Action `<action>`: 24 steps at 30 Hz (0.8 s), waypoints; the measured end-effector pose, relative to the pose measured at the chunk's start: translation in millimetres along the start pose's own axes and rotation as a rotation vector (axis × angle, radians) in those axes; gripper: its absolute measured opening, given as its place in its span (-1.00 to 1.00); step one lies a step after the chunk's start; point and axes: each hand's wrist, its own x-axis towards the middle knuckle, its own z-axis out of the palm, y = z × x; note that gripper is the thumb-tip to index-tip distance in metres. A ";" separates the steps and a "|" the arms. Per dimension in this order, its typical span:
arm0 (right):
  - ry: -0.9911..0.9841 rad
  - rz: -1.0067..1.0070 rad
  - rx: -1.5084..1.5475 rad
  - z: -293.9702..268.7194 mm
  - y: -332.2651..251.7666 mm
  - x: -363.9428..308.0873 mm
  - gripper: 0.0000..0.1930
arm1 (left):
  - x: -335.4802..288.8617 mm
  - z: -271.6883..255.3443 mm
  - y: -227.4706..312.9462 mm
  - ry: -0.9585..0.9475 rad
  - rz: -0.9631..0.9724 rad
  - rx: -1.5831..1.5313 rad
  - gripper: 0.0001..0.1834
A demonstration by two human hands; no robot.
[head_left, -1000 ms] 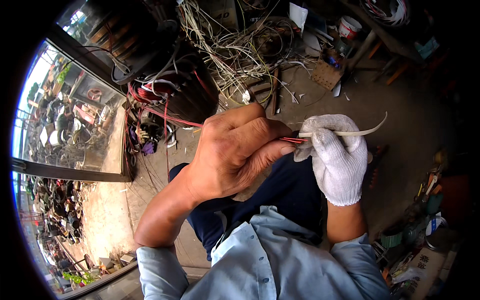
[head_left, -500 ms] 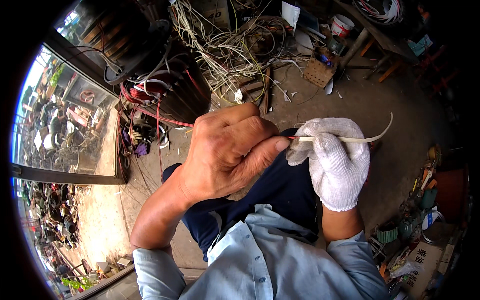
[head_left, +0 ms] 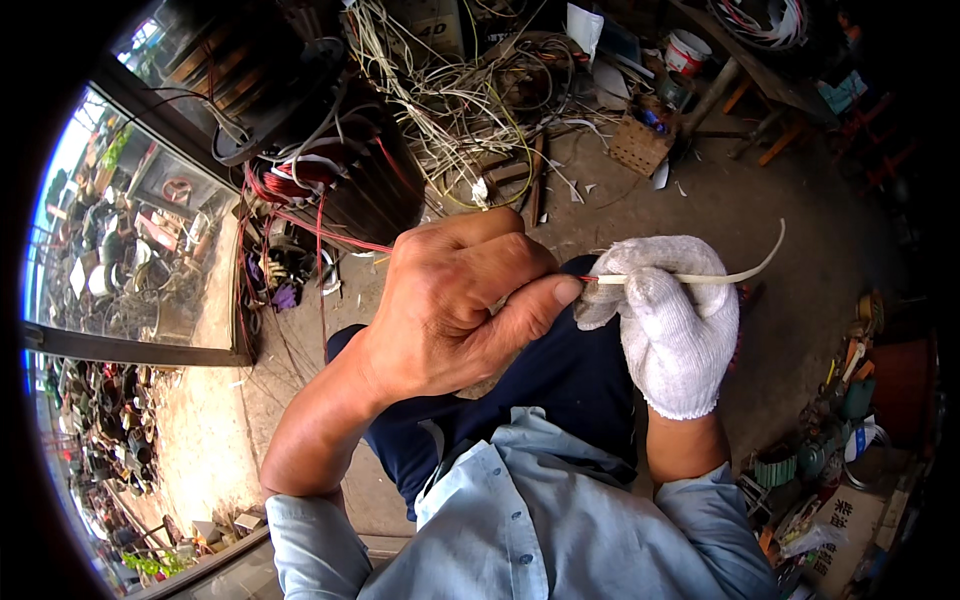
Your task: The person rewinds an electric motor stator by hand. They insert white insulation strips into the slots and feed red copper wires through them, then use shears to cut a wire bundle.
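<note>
My bare left hand is closed, thumb and fingers pinching thin red wires. These run from behind the hand toward a bundle of red wire at the upper left. Just to the right, my right hand wears a white knitted glove with dirty fingertips. Its thumb and fingers grip a slim white tube-like sleeve, whose free end curves upward to the right. A short bit of red wire shows between my left thumb and the sleeve's near end. How far the wire reaches inside is hidden.
A dark cylindrical machine stands at the upper left beside a glass door frame. Tangled pale cables lie beyond my hands. At the far right are a perforated box and a bucket; a cardboard box sits lower right.
Both hands keep their grips in nearly the same place. Slightly more red wire shows between my left thumb and the sleeve; the sleeve's free tip sits a little higher.
</note>
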 end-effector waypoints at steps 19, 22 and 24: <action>-0.014 -0.029 -0.185 0.0 -6.8 -6.0 -0.84 | 0.9 -5.1 5.7 -0.112 -0.076 0.010 -0.80; -0.002 0.005 -0.232 -1.7 -9.6 -5.0 -0.84 | 0.7 -6.3 5.5 -0.102 0.038 0.238 -0.81; -0.002 -0.013 -0.218 -2.3 -6.9 -4.6 -0.83 | 1.7 -5.8 1.6 -0.065 0.166 0.322 -0.74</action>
